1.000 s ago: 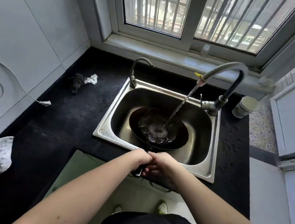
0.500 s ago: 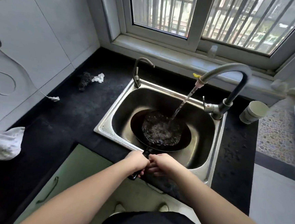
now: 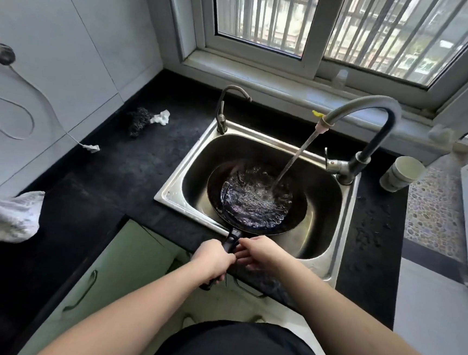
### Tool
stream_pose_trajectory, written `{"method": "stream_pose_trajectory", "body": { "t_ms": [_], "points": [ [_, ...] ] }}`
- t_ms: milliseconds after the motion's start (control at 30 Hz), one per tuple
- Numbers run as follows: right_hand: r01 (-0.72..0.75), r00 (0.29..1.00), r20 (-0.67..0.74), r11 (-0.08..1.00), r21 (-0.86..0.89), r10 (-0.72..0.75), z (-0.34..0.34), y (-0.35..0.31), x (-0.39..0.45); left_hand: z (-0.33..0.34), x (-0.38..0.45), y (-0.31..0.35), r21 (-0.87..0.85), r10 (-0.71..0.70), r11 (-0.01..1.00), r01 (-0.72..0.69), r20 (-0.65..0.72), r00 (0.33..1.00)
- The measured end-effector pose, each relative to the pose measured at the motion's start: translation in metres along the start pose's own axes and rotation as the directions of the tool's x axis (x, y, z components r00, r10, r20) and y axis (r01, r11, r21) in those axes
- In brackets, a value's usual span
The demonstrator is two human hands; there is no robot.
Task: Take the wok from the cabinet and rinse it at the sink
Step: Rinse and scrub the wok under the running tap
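**Two hands at the handle, wok filling under the tap**

Both hands are meeting at the near end of the wok [image 3: 256,197], which is sitting inside the steel sink [image 3: 329,266] with water from the tall faucet [image 3: 373,118] running into its bowl. The left hand [image 3: 214,259] is wrapping round the black handle [image 3: 231,241], fingers curled tight on it. The right hand [image 3: 260,252] is lying against the handle from the other side; whether it is actually gripping or only touching, I cannot tell.

Key relation: the bowl is lying straight ahead of the grip, away from the body. The handle's long axis is running from the hands up over the sink's front rim toward the bowl, slanting slightly right. The left hand is sitting further back on the handle; the right is a little nearer the bowl.

Wok is looking dark, round and shallow, with a churning, bubbling pool covering most of its floor and a dry band of wall showing round it.
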State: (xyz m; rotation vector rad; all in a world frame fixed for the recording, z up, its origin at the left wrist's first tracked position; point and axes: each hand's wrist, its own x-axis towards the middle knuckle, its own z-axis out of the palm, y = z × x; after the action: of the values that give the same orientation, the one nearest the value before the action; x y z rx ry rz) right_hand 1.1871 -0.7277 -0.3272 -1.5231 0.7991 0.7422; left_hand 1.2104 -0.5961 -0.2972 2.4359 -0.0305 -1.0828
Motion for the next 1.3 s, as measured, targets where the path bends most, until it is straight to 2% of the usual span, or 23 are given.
{"method": "stream_pose_trajectory", "body": {
  "t_ms": [100, 200, 400, 600, 667, 767, 833, 900, 1000, 1100, 1167, 1200, 1233, 1300],
  "points": [
    [0.011, 1.000, -0.025, 0.999, 0.032, -0.010, -0.003, 0.000, 0.001, 0.004, -0.004, -0.009, -0.016, 0.029, 0.999, -0.029, -0.024, 0.999],
    [0.027, 0.998, -0.060, 0.989, 0.145, -0.019, -0.022, -0.007, -0.003, 0.006, -0.004, -0.013, -0.032, 0.041, 0.999, -0.041, -0.023, 0.999],
    [0.138, 0.956, -0.288, 0.943, 0.302, -0.048, -0.102, -0.025, -0.007, 0.009, -0.001, -0.024, -0.026, 0.069, 0.997, -0.070, -0.052, 0.996],
    [0.281, 0.871, -0.473, 0.924, 0.259, -0.132, -0.153, -0.032, -0.001, 0.014, -0.002, -0.031, -0.038, 0.085, 0.995, -0.087, -0.061, 0.995],
    [0.331, 0.818, -0.540, 0.929, 0.163, -0.197, -0.162, -0.031, 0.007, 0.014, -0.001, -0.033, -0.040, 0.086, 0.995, -0.089, -0.065, 0.994],
    [0.338, 0.736, -0.591, 0.936, -0.103, -0.331, -0.174, -0.037, 0.014, 0.015, 0.002, -0.034, -0.038, 0.089, 0.995, -0.092, -0.077, 0.993],
    [0.293, 0.670, -0.589, 0.890, -0.348, -0.451, -0.181, -0.047, 0.015, 0.016, 0.002, -0.035, -0.038, 0.084, 0.995, -0.088, -0.084, 0.993],
    [0.219, 0.632, -0.538, 0.795, -0.566, -0.558, -0.188, -0.060, 0.016, 0.017, 0.003, -0.036, -0.035, 0.079, 0.996, -0.083, -0.092, 0.993],
    [0.081, 0.672, -0.464, 0.680, -0.728, -0.577, -0.200, -0.083, 0.020, 0.019, 0.004, -0.036, -0.025, 0.074, 0.997, -0.077, -0.094, 0.993],
    [-0.079, 0.743, -0.384, 0.498, -0.864, -0.549, -0.212, -0.098, 0.029, 0.020, 0.005, -0.036, 0.003, 0.069, 0.998, -0.069, -0.101, 0.992],
    [-0.189, 0.748, -0.376, 0.366, -0.911, -0.547, -0.222, -0.100, 0.038, 0.021, 0.005, -0.036, 0.001, 0.068, 0.998, -0.069, -0.106, 0.992],
    [-0.240, 0.730, -0.397, 0.336, -0.911, -0.556, -0.224, -0.099, 0.040, 0.022, 0.005, -0.036, -0.001, 0.066, 0.998, -0.067, -0.108, 0.992],
    [-0.230, 0.702, -0.417, 0.370, -0.900, -0.577, -0.227, -0.098, 0.041, 0.022, 0.005, -0.037, -0.004, 0.065, 0.998, -0.066, -0.110, 0.992],
    [-0.119, 0.650, -0.458, 0.514, -0.850, -0.607, -0.228, -0.098, 0.042, 0.023, 0.005, -0.037, -0.019, 0.065, 0.998, -0.068, -0.113, 0.991]
  ]
}}
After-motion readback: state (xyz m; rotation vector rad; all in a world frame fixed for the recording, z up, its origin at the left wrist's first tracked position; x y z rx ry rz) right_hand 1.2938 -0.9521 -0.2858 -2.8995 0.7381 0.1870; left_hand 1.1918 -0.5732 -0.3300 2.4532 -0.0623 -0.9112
